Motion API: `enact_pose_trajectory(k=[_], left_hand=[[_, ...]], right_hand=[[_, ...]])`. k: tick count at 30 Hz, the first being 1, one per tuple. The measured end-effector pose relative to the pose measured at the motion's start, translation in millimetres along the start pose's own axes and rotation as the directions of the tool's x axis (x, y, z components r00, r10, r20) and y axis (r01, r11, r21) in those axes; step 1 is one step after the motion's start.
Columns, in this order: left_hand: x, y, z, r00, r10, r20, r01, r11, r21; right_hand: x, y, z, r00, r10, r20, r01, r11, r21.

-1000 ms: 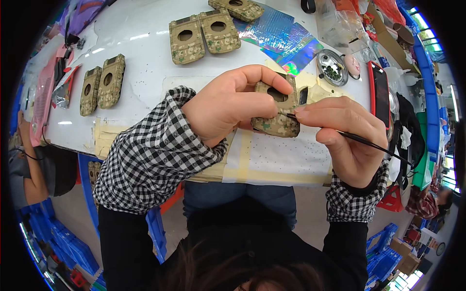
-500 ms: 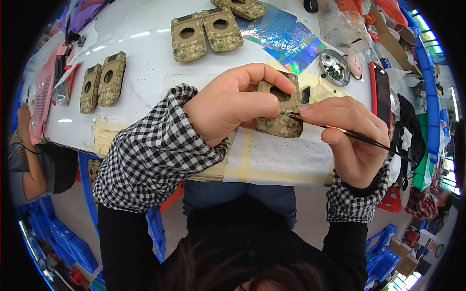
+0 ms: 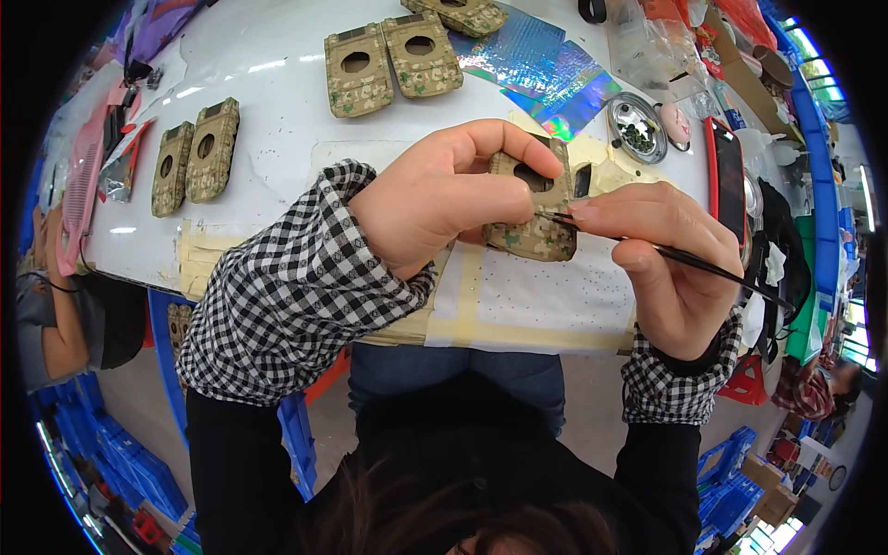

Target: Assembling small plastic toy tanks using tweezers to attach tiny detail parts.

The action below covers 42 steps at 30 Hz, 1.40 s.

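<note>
My left hand (image 3: 449, 199) is closed round a camouflage-painted model tank hull (image 3: 536, 239) that has a round hole in its top. Its thumb and forefinger press on the upper face, and the other fingers are hidden behind. In my right hand (image 3: 671, 250) is a pair of dark, slim tweezers (image 3: 698, 265), pinched between thumb and fingers. The tweezer tips touch or nearly touch the hull beside my left thumb. Whether a small part sits between the tips cannot be made out.
Two similar hulls (image 3: 213, 153) lie at the left, several more (image 3: 359, 69) at the far middle. Shiny holographic sheets (image 3: 518, 55) lie behind my hands. On the right are a round dish (image 3: 636, 129) with dark green bits and a red-cased phone (image 3: 726, 180). A person's arm (image 3: 60, 319) shows far left.
Almost nothing differs. Both hands keep their hold and place; the tweezer tips have barely shifted. At the far left, the other person's hand has moved slightly.
</note>
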<state>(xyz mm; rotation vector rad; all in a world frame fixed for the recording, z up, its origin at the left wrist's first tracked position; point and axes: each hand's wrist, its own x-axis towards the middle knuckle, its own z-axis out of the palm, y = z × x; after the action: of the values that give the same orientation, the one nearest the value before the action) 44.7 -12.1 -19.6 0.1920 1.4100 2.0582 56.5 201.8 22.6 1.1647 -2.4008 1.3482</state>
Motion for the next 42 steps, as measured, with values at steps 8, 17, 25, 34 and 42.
enact_pose_trajectory(k=[8, 17, 25, 34, 42], left_hand=[[0.2, 0.4, 1.3, 1.0, -0.002, 0.015, 0.003, 0.998, -0.068], [-0.5, 1.4, 1.9, 1.0, -0.005, 0.005, 0.005, 0.999, -0.036], [0.1, 1.1, 0.9, 1.0, -0.013, 0.011, 0.013, 0.999, -0.038], [0.1, 1.7, 1.2, 1.0, -0.016, 0.009, 0.017, 0.998, -0.054], [2.4, 2.9, 0.1, 0.999, -0.03, 0.014, 0.031, 0.998, -0.058]], right_hand=[[-1.3, 0.9, -1.3, 1.0, 0.002, -0.009, -0.002, 1.0, 0.03], [-0.8, 0.5, 0.5, 1.0, -0.004, -0.019, 0.005, 1.0, 0.023], [-0.6, 0.2, 0.9, 1.0, 0.007, -0.018, -0.006, 1.0, 0.026], [-5.7, -0.5, 1.3, 0.991, 0.081, -0.11, -0.07, 0.993, 0.098], [-30.0, 4.7, -17.3, 0.898, -0.016, -0.439, -0.15, 0.928, -0.342]])
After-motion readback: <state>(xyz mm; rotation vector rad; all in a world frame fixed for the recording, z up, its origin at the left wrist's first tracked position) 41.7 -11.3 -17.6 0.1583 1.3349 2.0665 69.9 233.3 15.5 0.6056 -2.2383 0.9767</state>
